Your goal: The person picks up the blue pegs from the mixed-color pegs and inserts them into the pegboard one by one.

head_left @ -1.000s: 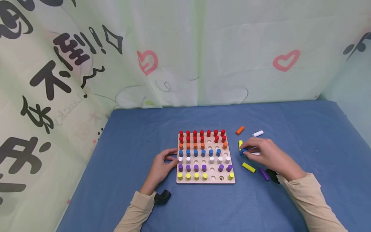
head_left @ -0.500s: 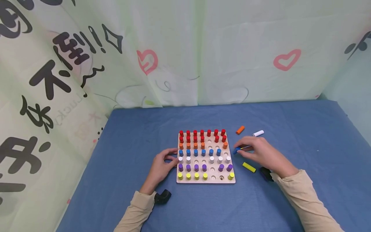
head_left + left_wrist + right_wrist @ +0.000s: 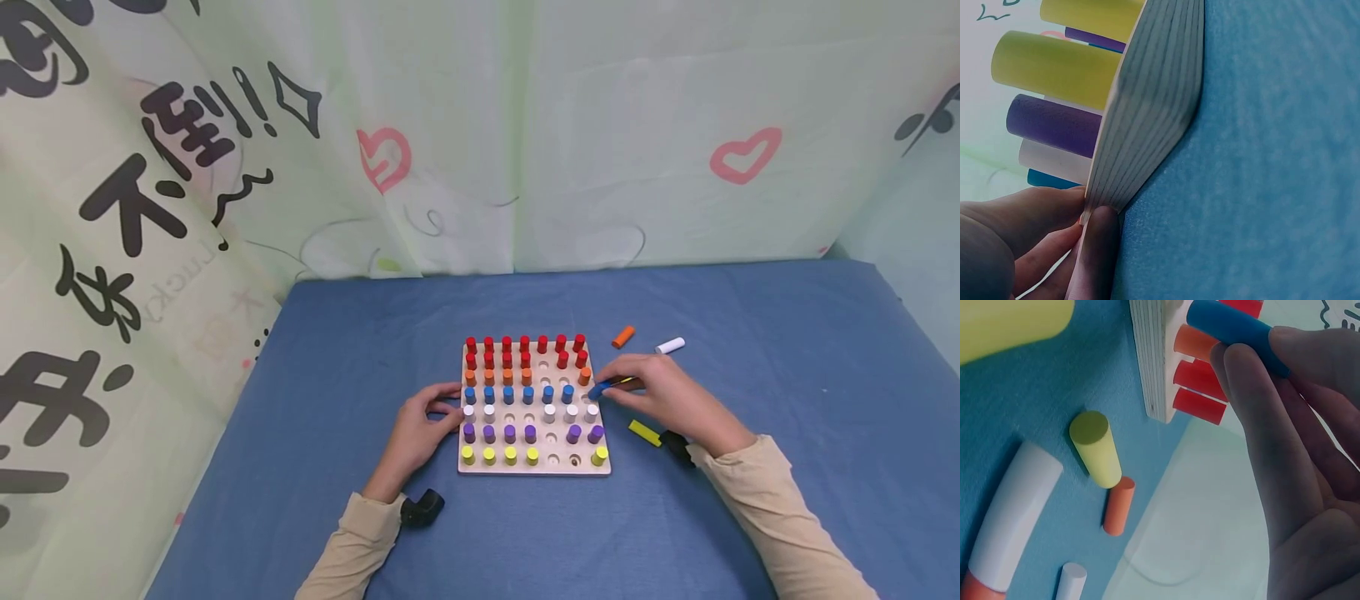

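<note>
A square wooden pegboard [image 3: 534, 468] holds rows of upright pegs in red, orange, blue, white, purple and yellow, with several holes bare. My left hand [image 3: 423, 425] holds its left edge; in the left wrist view a thumb and a finger [image 3: 1102, 234] touch the layered side wall. Between the thumb and fingers of my right hand [image 3: 667, 396] a blue peg [image 3: 1235, 328] is pinched. It leans over the board's right edge, at the end of the blue row, overlapping the hole there in the head view. Orange and red pegs [image 3: 1200, 406] stand just past it.
Loose pegs lie right of the board: orange [image 3: 623, 337], white [image 3: 670, 345] and yellow [image 3: 645, 432]. Under the right hand, the right wrist view shows another yellow peg [image 3: 1097, 450] and a larger-looking white peg [image 3: 1016, 512]. A printed curtain [image 3: 600, 125] hangs behind the blue cloth [image 3: 360, 350].
My right hand has moved left from the loose pegs to the board's right edge, carrying the blue peg. The left hand has stayed at the board's left edge.
</note>
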The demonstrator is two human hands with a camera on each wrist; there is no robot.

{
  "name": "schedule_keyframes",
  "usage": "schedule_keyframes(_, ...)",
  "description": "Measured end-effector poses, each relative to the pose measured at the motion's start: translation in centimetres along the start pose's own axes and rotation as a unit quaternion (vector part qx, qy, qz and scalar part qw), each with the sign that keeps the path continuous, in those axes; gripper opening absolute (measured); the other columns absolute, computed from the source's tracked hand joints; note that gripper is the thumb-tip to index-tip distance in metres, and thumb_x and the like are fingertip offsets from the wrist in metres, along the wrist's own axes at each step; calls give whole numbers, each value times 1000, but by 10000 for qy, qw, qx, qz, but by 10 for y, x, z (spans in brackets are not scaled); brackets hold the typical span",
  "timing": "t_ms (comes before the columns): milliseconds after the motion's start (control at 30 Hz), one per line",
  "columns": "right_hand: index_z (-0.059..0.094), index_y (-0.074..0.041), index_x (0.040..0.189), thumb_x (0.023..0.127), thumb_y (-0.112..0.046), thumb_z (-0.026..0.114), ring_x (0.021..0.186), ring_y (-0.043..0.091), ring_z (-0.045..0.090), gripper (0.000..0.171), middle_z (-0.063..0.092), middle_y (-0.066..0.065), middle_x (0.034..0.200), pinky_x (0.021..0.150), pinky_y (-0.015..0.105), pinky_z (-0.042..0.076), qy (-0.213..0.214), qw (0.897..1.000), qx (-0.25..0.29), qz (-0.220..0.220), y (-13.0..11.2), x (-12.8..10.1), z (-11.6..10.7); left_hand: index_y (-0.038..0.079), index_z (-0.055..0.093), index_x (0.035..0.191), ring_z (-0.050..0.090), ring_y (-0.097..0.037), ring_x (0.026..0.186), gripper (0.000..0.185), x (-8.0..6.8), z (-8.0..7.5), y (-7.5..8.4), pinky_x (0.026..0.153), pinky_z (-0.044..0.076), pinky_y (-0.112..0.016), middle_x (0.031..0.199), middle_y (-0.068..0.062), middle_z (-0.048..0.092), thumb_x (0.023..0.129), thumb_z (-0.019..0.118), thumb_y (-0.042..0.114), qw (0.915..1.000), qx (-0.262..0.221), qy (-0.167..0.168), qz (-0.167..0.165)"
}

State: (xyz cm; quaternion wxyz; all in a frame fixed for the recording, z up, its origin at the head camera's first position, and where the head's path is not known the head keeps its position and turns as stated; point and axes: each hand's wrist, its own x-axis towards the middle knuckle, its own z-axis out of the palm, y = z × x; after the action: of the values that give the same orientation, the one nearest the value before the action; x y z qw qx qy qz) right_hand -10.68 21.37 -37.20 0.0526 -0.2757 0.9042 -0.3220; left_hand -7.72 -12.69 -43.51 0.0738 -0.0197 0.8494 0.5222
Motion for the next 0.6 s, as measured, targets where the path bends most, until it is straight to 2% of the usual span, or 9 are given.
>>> schedule_keyframes(233, 73, -2, 106, 85, 3, 73, 94, 23, 70, 21, 73, 8, 103, 80, 35, 58, -28, 10000, 71, -50, 3, 4, 6, 11, 63, 130, 65, -16, 94, 39, 0, 0, -1, 75, 56, -27, 122, -6, 66, 92, 71, 13, 10000, -8, 8, 54)
schedule_keyframes(600, 73, -2, 106, 85, 1, 73, 93, 21, 71, 20, 73, 8, 104, 81, 37, 58, -69, 9999, -10, -94, 3, 7, 9, 12, 63, 130, 65, -17, 95, 39, 1, 1, -1, 75, 56, -27, 122, -6, 66, 92, 70, 13, 10000, 10, 9, 57)
